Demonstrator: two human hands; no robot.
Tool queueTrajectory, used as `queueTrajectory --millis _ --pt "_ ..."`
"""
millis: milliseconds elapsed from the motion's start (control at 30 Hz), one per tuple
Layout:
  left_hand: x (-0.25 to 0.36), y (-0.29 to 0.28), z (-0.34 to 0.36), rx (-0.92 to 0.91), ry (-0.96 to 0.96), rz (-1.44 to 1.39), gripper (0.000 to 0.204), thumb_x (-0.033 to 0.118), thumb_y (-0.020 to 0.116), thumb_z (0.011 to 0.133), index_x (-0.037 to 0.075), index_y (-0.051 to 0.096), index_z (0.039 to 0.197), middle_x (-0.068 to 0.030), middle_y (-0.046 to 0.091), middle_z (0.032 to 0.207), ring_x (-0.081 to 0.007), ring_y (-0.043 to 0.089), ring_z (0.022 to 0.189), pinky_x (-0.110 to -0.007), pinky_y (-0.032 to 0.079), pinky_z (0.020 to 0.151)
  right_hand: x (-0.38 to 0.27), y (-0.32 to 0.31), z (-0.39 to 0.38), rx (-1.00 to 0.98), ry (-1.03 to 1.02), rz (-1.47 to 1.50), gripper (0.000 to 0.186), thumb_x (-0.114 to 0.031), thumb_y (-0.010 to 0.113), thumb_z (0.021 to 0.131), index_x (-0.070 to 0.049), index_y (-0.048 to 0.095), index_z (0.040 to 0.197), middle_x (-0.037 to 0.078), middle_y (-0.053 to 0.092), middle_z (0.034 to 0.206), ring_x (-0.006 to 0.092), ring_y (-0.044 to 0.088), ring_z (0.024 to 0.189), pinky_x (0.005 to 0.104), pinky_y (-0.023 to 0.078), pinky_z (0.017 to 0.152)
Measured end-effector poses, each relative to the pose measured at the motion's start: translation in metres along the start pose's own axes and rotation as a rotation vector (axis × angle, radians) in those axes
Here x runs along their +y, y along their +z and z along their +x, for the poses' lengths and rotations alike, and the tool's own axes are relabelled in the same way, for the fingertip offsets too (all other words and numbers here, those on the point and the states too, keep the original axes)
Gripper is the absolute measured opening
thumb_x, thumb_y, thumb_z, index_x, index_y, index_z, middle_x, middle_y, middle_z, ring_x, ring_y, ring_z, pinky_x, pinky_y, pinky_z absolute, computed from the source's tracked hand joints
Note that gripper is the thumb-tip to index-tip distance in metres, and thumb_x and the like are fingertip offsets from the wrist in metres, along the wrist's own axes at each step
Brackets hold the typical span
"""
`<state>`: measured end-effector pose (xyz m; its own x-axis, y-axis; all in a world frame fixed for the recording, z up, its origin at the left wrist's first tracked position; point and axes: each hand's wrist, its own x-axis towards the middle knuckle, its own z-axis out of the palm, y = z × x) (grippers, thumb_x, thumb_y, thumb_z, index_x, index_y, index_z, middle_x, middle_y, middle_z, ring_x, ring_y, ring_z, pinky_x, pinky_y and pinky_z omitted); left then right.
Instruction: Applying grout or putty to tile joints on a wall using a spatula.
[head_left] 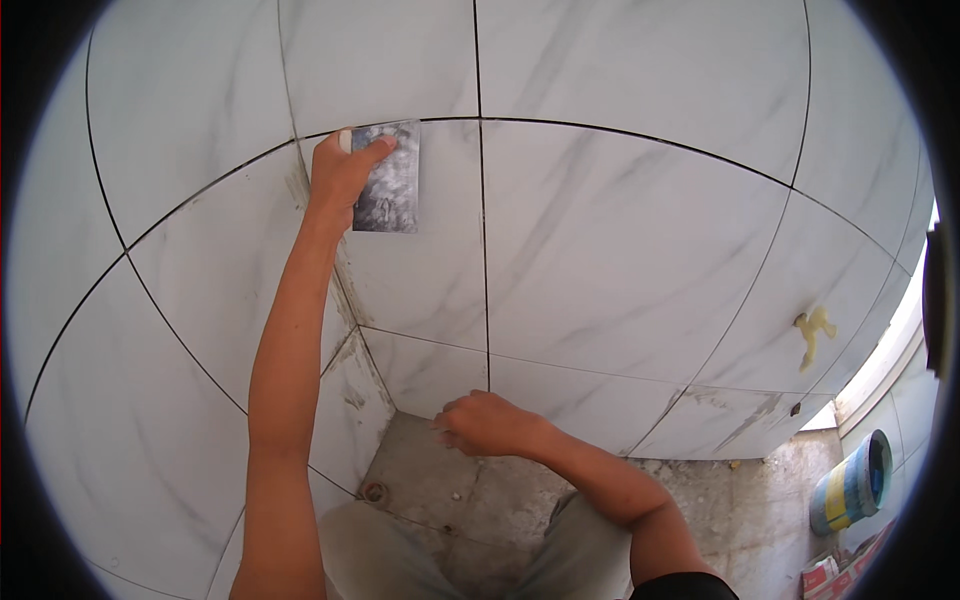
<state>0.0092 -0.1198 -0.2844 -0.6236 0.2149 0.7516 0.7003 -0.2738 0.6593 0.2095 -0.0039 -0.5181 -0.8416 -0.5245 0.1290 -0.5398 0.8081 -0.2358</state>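
My left hand [343, 178] grips the left edge of a flat, rectangular grey plate [393, 190] with whitish smears; its exact kind I cannot tell. The thumb lies across the plate's face, while the other fingers are mostly hidden behind it. Its top edge reaches the dark horizontal joint of the white, grey-veined wall tiles [590, 240], close to the inner corner. Lower down, my right hand [485, 422] is closed in front of the bottom tile row, above the floor. Its curled fingers hide whatever may be inside.
A yellow tap-like fitting [815, 332] sticks out of the wall at the right. Beyond it, a blue bucket with a yellow band [850, 485] leans at an angle. A small round fitting [374, 491] lies in the floor corner. The concrete floor [720, 500] is stained.
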Motion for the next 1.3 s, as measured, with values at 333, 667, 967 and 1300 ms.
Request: queueTrajectory --millis 333,667,967,1300 --pt "-0.017 -0.013 -0.003 0.116 -0.084 0.066 0.026 0.011 0.077 0.083 -0.001 0.069 0.104 -0.003 0.07 0.09 -0.0119 0.063 0.076 -0.027 0.051 0.072 0.004 0.018 0.006 0.124 -0.081 0.043 0.013 -0.016 0.062 0.088 -0.005 0.069 0.087 0.016 0.069 0.085 0.0374 0.068 0.084 0.048 0.054 0.075" --pt "-0.025 0.0 -0.003 0.184 -0.028 0.152 0.023 0.016 0.079 0.081 -0.001 0.068 0.093 -0.0037 0.068 0.081 -0.0104 0.061 0.069 -0.028 0.051 0.065 0.005 0.012 0.006 0.013 -0.013 0.064 0.018 -0.019 0.065 0.088 -0.005 0.071 0.099 0.018 0.071 0.095 0.0383 0.068 0.09 0.0484 0.054 0.081" --pt "-0.018 0.055 -0.015 0.266 0.216 0.32 0.026 0.021 0.079 0.079 -0.001 0.064 0.081 -0.0049 0.066 0.071 -0.0128 0.057 0.058 -0.03 0.048 0.059 0.003 0.01 0.012 -0.016 0.003 0.063 0.021 -0.02 0.065 0.088 -0.005 0.071 0.102 0.017 0.071 0.096 0.0364 0.067 0.093 0.0471 0.053 0.083" --pt "0.01 0.069 -0.032 0.169 0.022 0.364 0.027 0.023 0.075 0.083 -0.001 0.068 0.091 -0.0075 0.067 0.069 -0.0145 0.059 0.06 -0.031 0.05 0.061 0.009 0.014 0.006 -0.015 0.04 0.098 0.026 -0.02 0.064 0.089 -0.004 0.07 0.109 0.017 0.07 0.102 0.0363 0.066 0.098 0.0464 0.052 0.086"
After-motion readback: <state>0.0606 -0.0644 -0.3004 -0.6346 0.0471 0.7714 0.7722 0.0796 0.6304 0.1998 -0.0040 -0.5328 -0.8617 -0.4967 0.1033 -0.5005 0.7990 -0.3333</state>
